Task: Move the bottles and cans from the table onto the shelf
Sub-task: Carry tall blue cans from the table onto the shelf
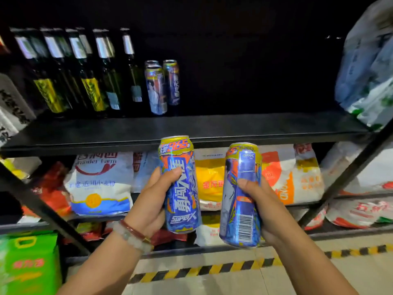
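Note:
My left hand grips a tall blue can with a gold top, held upright just below the front edge of the black shelf. My right hand grips a second blue can, barcode side toward me, slightly tilted. On the shelf stand several dark glass bottles in a row at the left. Right beside them are three matching blue cans. The right part of the shelf board is bare.
Bags of flour and rice fill the lower shelves. A green bag sits at the lower left. Plastic packs bulge in at the upper right. Slanted black frame bars cross both sides. Yellow-black tape marks the floor.

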